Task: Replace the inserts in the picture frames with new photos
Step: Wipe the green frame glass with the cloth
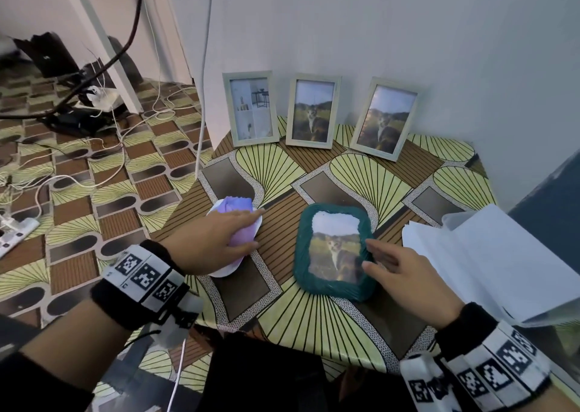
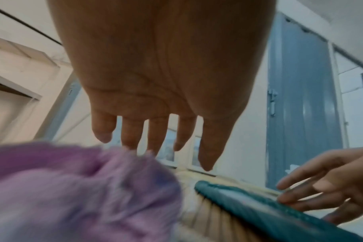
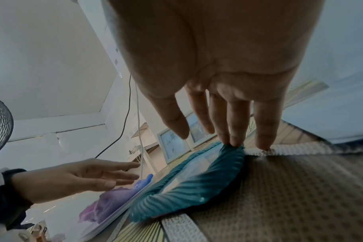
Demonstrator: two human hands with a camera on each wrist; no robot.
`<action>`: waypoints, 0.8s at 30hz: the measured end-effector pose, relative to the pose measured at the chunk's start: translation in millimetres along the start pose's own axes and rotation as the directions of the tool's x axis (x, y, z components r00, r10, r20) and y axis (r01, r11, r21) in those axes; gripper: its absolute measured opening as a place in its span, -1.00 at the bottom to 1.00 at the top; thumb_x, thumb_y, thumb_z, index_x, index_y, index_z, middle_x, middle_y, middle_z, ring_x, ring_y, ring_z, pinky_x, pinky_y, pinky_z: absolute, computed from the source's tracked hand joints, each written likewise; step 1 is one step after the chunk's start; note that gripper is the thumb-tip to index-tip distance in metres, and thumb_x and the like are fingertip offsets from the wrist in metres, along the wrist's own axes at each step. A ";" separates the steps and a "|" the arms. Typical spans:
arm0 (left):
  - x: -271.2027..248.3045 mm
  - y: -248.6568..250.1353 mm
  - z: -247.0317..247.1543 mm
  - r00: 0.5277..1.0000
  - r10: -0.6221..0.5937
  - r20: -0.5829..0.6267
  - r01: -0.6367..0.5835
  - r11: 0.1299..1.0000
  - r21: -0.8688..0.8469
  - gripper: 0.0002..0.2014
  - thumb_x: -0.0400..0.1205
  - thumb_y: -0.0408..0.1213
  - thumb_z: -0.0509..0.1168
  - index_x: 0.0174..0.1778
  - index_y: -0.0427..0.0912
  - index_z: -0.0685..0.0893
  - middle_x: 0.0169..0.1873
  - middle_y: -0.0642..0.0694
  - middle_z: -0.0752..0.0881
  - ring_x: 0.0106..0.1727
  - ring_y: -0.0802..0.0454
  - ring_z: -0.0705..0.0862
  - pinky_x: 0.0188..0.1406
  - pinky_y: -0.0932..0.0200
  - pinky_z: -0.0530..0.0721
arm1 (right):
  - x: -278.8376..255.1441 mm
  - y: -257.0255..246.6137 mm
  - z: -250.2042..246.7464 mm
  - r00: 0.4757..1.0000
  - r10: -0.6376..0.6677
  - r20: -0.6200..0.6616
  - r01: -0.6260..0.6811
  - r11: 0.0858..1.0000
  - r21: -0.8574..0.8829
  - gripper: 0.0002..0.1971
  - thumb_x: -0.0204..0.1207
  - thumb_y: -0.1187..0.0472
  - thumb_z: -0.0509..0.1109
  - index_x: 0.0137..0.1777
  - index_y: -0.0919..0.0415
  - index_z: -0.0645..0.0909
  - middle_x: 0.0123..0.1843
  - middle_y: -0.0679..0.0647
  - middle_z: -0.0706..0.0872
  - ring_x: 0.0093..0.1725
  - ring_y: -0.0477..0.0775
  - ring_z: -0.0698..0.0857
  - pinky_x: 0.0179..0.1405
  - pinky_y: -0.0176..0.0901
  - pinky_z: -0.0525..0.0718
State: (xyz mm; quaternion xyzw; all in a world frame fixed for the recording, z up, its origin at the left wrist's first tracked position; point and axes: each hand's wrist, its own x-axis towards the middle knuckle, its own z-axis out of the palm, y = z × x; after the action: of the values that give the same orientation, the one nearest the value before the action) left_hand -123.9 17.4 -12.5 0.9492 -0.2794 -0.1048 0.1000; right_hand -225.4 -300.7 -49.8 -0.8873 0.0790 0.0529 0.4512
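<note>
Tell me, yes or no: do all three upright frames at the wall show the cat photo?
No. In the head view the left frame shows a pale interior print, while the middle frame and right frame show the cat.

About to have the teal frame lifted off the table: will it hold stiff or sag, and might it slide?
The teal frame lies flat, so it cannot tip. Its ribbed, wrapped-looking border probably grips well under the right hand's fingers. It looks thin and probably light, so it may skid on the glossy tablecloth; its stiffness cannot be told.
</note>
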 end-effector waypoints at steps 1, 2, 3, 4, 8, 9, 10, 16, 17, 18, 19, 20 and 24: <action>0.6 10.8 -1.8 0.999 0.035 -0.034 -0.036 0.999 -0.022 -0.39 0.69 0.14 0.19 0.67 0.18 0.23 0.57 0.14 0.44 0.54 0.13 0.42 0.43 0.28 0.33 | 0.8 -0.9 -0.3 0.999 0.008 -0.038 -0.006 0.999 0.033 -0.49 0.58 0.17 0.45 0.53 0.10 0.52 0.41 -0.06 0.66 0.37 -0.17 0.63 0.47 -0.13 0.54; 2.4 22.5 -1.4 0.995 0.071 -0.076 -0.076 0.994 -0.073 -0.43 0.69 0.11 0.22 0.64 0.16 0.31 0.53 0.17 0.50 0.50 0.19 0.45 0.44 0.28 0.35 | 1.9 -1.9 -0.7 0.997 0.014 -0.080 -0.009 0.998 0.056 -0.52 0.57 0.19 0.46 0.50 0.10 0.56 0.35 -0.03 0.71 0.30 -0.17 0.67 0.42 -0.16 0.58; 4.9 34.8 1.1 0.988 0.100 -0.121 -0.117 0.983 -0.140 -0.47 0.69 0.06 0.25 0.60 0.14 0.39 0.45 0.17 0.58 0.43 0.24 0.51 0.39 0.32 0.40 | 3.4 -3.1 -1.1 0.992 0.017 -0.122 -0.009 0.998 0.060 -0.56 0.57 0.20 0.46 0.46 0.10 0.59 0.28 -0.02 0.75 0.23 -0.17 0.71 0.35 -0.19 0.61; 8.5 46.6 5.3 0.980 0.120 -0.159 -0.151 0.967 -0.203 -0.51 0.68 0.00 0.28 0.56 0.13 0.46 0.36 0.18 0.65 0.32 0.28 0.57 0.30 0.34 0.45 | 5.0 -4.4 -1.7 0.987 0.019 -0.157 -0.011 0.999 0.053 -0.59 0.56 0.21 0.46 0.42 0.08 0.62 0.20 -0.03 0.78 0.16 -0.17 0.73 0.29 -0.19 0.64; 30.0 73.6 34.1 0.993 0.079 -0.088 -0.098 0.967 -0.233 -0.46 0.64 -0.03 0.29 0.57 0.08 0.38 0.20 0.01 0.69 0.21 0.03 0.64 0.25 0.05 0.61 | 10.4 -6.4 -3.2 0.988 0.033 -0.154 -0.030 0.999 0.022 -0.73 0.53 0.16 0.47 -0.02 -0.33 0.63 -0.11 -0.29 0.75 -0.05 -0.35 0.69 -0.01 -0.36 0.63; 35.4 75.1 41.0 0.998 0.042 -0.037 -0.049 0.980 -0.191 -0.35 0.63 0.00 0.30 0.64 0.04 0.26 0.28 -0.05 0.65 0.28 -0.04 0.60 0.33 -0.02 0.59 | 11.2 -7.3 -2.9 0.990 0.041 -0.137 -0.038 0.999 0.023 -0.70 0.53 0.14 0.47 -0.13 -0.40 0.58 -0.16 -0.37 0.73 -0.07 -0.41 0.68 -0.09 -0.45 0.57; 39.9 75.3 47.1 1.000 0.018 -0.010 -0.020 0.987 -0.157 -0.27 0.62 0.01 0.31 0.68 0.01 0.17 0.35 -0.09 0.61 0.33 -0.08 0.57 0.37 -0.04 0.55 | 11.4 -7.9 -2.0 0.991 0.051 -0.125 -0.048 0.998 0.029 -0.68 0.53 0.13 0.47 -0.16 -0.45 0.56 -0.18 -0.43 0.72 -0.08 -0.46 0.67 -0.10 -0.49 0.56; 49.8 72.6 64.9 1.000 0.020 -0.002 -0.020 0.965 -0.261 -0.05 0.50 0.02 0.48 0.72 0.05 0.06 0.50 0.02 0.52 0.40 -0.10 0.45 0.47 -0.07 0.43 | 12.8 -7.1 9.5 0.994 0.057 -0.090 -0.046 0.991 0.122 -0.53 0.55 0.15 0.44 0.47 -0.04 0.52 -0.04 -0.40 0.70 0.00 -0.46 0.63 -0.09 -0.64 0.53; 50.3 71.1 66.0 1.000 0.005 -0.024 -0.012 0.945 -0.328 -0.03 0.46 -0.01 0.52 0.71 0.07 0.09 0.47 0.05 0.54 0.40 -0.07 0.49 0.47 -0.10 0.48 | 12.9 -9.5 11.1 0.993 0.071 -0.090 -0.057 0.987 0.150 -0.47 0.56 0.16 0.45 0.52 0.01 0.47 0.01 -0.32 0.67 0.05 -0.35 0.63 -0.04 -0.59 0.51; 50.2 70.7 66.6 0.999 -0.010 -0.040 -0.007 0.915 -0.403 -0.03 0.43 -0.07 0.56 0.70 0.06 0.15 0.43 0.06 0.58 0.39 -0.03 0.53 0.44 -0.11 0.54 | 13.3 -11.5 12.2 0.993 0.081 -0.090 -0.065 0.982 0.175 -0.48 0.55 0.16 0.45 0.51 0.02 0.47 0.05 -0.25 0.66 0.10 -0.23 0.64 0.03 -0.46 0.53; 49.8 71.2 66.3 0.999 -0.020 -0.046 -0.005 0.874 -0.487 -0.06 0.39 -0.15 0.59 0.67 0.04 0.24 0.38 0.06 0.63 0.36 0.01 0.59 0.39 -0.09 0.60 | 14.4 -11.4 13.1 0.992 0.093 -0.085 -0.074 0.975 0.210 -0.57 0.55 0.18 0.45 0.41 -0.02 0.53 0.05 -0.19 0.70 0.12 -0.11 0.67 0.04 -0.38 0.57; 49.1 71.8 66.2 0.999 -0.025 -0.048 -0.007 0.819 -0.574 -0.11 0.36 -0.25 0.62 0.61 0.02 0.36 0.31 0.07 0.68 0.31 0.05 0.65 0.31 -0.06 0.67 | 14.7 -11.7 13.3 0.991 0.102 -0.085 -0.077 0.964 0.253 -0.68 0.54 0.22 0.45 0.27 -0.06 0.60 -0.01 -0.19 0.77 0.09 -0.10 0.71 -0.03 -0.39 0.61; 46.4 71.8 62.3 0.997 -0.066 -0.038 0.004 0.542 -0.840 -0.10 0.25 -0.59 0.63 0.40 0.19 0.50 0.11 0.20 0.80 0.13 0.10 0.78 0.05 0.11 0.78 | 11.7 -12.0 9.3 0.979 0.151 -0.139 -0.072 0.888 0.454 -0.76 0.53 0.37 0.45 -0.09 -0.04 0.60 -0.21 -0.34 0.80 -0.19 -0.37 0.75 -0.38 -0.53 0.61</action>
State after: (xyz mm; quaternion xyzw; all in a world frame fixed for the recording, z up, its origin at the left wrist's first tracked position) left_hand -138.2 -75.5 -61.0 0.7941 -0.1730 -0.1966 0.5484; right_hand -211.9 -287.2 -47.7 -0.7553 0.1784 -0.0168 0.6304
